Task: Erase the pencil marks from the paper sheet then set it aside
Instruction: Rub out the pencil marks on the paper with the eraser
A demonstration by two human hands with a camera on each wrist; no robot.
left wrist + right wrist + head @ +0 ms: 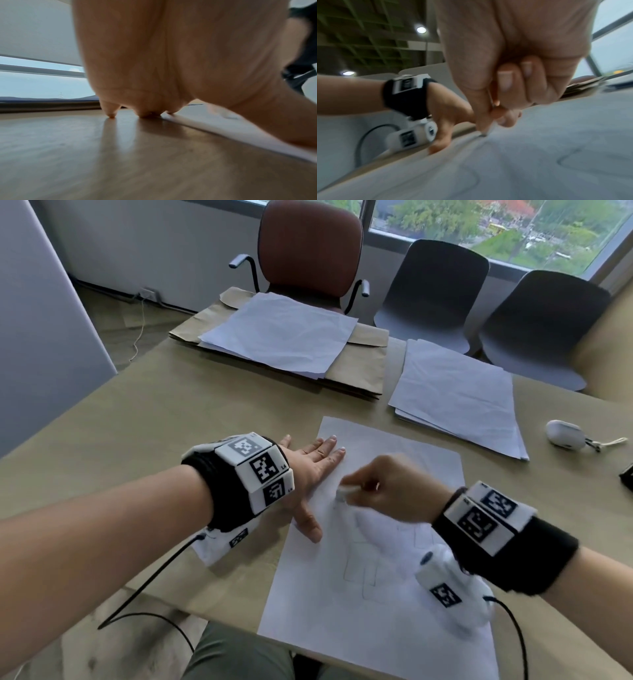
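Observation:
A white paper sheet (376, 594) with faint pencil outlines lies on the table in front of me. My left hand (313, 474) lies flat with spread fingers on the sheet's left edge, thumb (310, 527) pressing the paper. In the left wrist view its fingertips (111, 115) touch the table and the sheet (240, 129). My right hand (383, 487) is curled and pinches a small white eraser (342, 494) against the upper left part of the sheet. In the right wrist view the eraser (489, 129) tip meets the paper sheet (539, 162) beside the left hand (447, 121).
A stack of white sheets (455, 398) lies at the right back, another sheet (284, 330) on brown envelopes (359, 364) at the back. A white earbud case (565, 434) sits far right. Chairs (308, 251) stand behind the table (137, 422).

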